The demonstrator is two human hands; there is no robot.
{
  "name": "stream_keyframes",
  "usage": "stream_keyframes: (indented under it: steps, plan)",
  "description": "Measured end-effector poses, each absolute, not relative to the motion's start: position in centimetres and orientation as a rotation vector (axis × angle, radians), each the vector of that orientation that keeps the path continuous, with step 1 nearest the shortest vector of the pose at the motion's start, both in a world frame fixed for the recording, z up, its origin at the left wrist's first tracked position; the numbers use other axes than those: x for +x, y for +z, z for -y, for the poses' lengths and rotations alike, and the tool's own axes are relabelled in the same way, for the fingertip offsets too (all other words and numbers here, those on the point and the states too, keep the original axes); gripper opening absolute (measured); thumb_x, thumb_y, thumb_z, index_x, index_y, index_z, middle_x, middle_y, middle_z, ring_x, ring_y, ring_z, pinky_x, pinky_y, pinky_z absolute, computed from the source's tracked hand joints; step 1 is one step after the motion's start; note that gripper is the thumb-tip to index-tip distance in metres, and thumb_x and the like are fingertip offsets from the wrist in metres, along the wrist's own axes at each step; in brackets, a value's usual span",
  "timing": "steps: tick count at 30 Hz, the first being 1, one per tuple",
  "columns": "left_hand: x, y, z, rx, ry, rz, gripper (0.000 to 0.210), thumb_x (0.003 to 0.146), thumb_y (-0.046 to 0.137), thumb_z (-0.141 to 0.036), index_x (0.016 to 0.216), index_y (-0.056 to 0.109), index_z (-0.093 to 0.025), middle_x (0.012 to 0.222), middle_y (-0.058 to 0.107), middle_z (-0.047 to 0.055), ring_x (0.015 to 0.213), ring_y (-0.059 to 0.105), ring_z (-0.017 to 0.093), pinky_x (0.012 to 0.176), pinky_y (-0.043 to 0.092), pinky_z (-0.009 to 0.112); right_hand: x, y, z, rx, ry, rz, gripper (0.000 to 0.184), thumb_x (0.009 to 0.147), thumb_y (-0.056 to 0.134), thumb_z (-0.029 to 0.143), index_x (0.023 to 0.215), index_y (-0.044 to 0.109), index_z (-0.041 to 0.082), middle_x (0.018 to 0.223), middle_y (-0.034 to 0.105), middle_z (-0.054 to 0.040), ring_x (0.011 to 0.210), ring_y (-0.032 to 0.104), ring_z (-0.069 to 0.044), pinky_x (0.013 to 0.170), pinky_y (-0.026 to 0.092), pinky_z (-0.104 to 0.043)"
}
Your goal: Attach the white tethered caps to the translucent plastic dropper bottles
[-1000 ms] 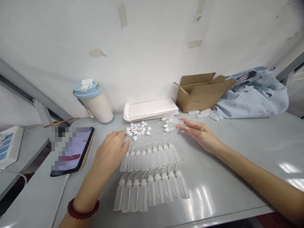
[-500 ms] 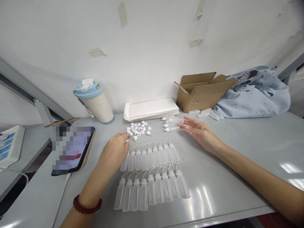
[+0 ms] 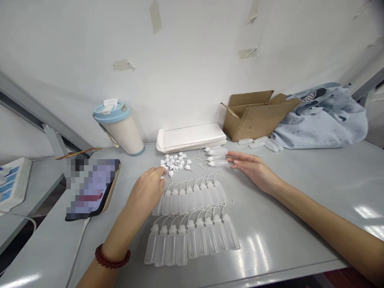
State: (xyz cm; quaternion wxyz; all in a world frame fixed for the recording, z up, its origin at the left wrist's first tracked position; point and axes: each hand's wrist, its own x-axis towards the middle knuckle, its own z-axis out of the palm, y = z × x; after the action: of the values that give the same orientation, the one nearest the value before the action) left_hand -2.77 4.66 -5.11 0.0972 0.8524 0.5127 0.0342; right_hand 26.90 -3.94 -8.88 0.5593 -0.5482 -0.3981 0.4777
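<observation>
My left hand (image 3: 150, 185) is beside the left edge of a pile of white needle-tip caps (image 3: 176, 161). Its fingers are curled, and a bit of a white cap (image 3: 162, 177) shows between thumb and index finger. My right hand (image 3: 250, 166) has its fingers stretched out near the bases of several capped needle-tip bottles (image 3: 218, 151) that lie on their sides. In front of the caps, two rows of clear squeeze bottles with tethered straps lie side by side: a back row (image 3: 191, 198) and a front row (image 3: 201, 238).
A stack of white envelopes (image 3: 190, 137) lies against the wall, beside an open cardboard box (image 3: 252, 122). Several loose bottles (image 3: 258, 143) and a blue cloth (image 3: 324, 124) are on the right. A tumbler (image 3: 123, 130) and a phone (image 3: 94, 190) with a cable stand left.
My right hand has drawn back slightly to the right, and its fingers have let go of the topmost capped bottles, which now lie together. My left hand has hardly moved.
</observation>
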Motion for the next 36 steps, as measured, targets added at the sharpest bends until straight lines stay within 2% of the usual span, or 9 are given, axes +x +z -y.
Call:
stream_keyframes:
  steps: [3,6,8,11,14,16,19,27,36]
  plan:
    - [-2.7,-5.2,-4.6,2.522,0.104,-1.515,0.03,0.083,0.041,-0.01,0.104,0.061,-0.015,0.102,0.068,0.01,0.092,0.065,0.025,0.082,0.046,0.035,27.0,-8.9,4.1,-1.409,1.05,1.024,0.04,0.075,0.067,0.034,0.113,0.066,0.02,0.112,0.065,-0.0079,0.112,0.054,-0.028,0.093,0.042,-0.042]
    - [-2.7,-5.2,-4.6,2.521,0.11,-1.521,0.03,0.082,0.041,-0.008,0.103,0.062,-0.014,0.102,0.068,0.01,0.09,0.065,0.025,0.082,0.046,0.035,26.7,-8.7,4.3,-1.536,0.86,1.196,0.04,0.076,0.064,0.037,0.114,0.065,0.022,0.121,0.056,-0.0071,0.11,0.053,-0.026,0.091,0.042,-0.04]
    - [-2.6,-5.2,-4.7,2.52,0.117,-1.524,0.03,0.082,0.041,-0.008,0.103,0.062,-0.014,0.103,0.067,0.011,0.089,0.065,0.025,0.081,0.046,0.035,26.3,-8.5,4.5,-1.601,0.673,1.299,0.037,0.078,0.062,0.039,0.11,0.065,0.02,0.121,0.052,-0.0084,0.103,0.054,-0.024,0.084,0.044,-0.036]
    - [-2.6,-5.3,-4.7,2.527,0.122,-1.517,0.03,0.082,0.041,-0.008,0.102,0.063,-0.014,0.103,0.067,0.01,0.089,0.065,0.025,0.079,0.047,0.034,25.7,-8.0,5.1,-1.624,0.485,1.455,0.024,0.083,0.056,0.038,0.092,0.064,0.017,0.094,0.058,-0.0065,0.079,0.055,-0.018,0.067,0.044,-0.03]
    - [-2.7,-5.4,-4.8,2.529,0.127,-1.508,0.03,0.081,0.042,-0.007,0.101,0.063,-0.015,0.102,0.067,0.009,0.088,0.064,0.024,0.078,0.047,0.033,24.5,-7.6,6.0,-1.615,0.623,1.632,0.022,0.086,0.05,0.035,0.074,0.056,0.017,0.062,0.052,0.0014,0.055,0.046,-0.012,0.052,0.037,-0.025]
    - [-2.7,-5.5,-4.8,2.52,0.138,-1.517,0.029,0.081,0.042,-0.007,0.1,0.063,-0.015,0.101,0.067,0.009,0.086,0.064,0.024,0.078,0.046,0.034,23.5,-7.4,6.7,-1.631,0.731,1.718,0.023,0.086,0.049,0.032,0.067,0.051,0.018,0.053,0.047,0.004,0.048,0.041,-0.01,0.048,0.033,-0.023]
    - [-2.6,-5.4,-4.6,2.498,0.156,-1.541,0.027,0.082,0.043,-0.008,0.1,0.063,-0.014,0.098,0.067,0.009,0.085,0.064,0.025,0.077,0.046,0.035,22.1,-7.3,7.2,-1.707,0.773,1.773,0.023,0.083,0.048,0.028,0.063,0.048,0.019,0.05,0.046,0.0044,0.046,0.04,-0.01,0.048,0.032,-0.023]
    - [-2.3,-4.8,-3.9,2.481,0.209,-1.545,0.024,0.084,0.042,-0.012,0.097,0.062,-0.014,0.096,0.066,0.009,0.083,0.063,0.025,0.075,0.045,0.036,21.1,-6.8,7.0,-1.952,0.769,1.766,0.025,0.08,0.053,0.035,0.062,0.049,0.019,0.053,0.055,-0.0001,0.049,0.049,-0.013,0.05,0.035,-0.025]
    - [-1.1,-3.7,-2.4,2.161,0.499,-1.361,0.02,0.083,0.051,-0.03,0.093,0.062,-0.017,0.089,0.066,0.006,0.08,0.062,0.022,0.07,0.048,0.033,21.6,-7.4,6.9,-1.849,0.815,1.603,0.022,0.077,0.055,0.032,0.06,0.05,0.018,0.048,0.047,0.0042,0.046,0.04,-0.01,0.048,0.032,-0.024]
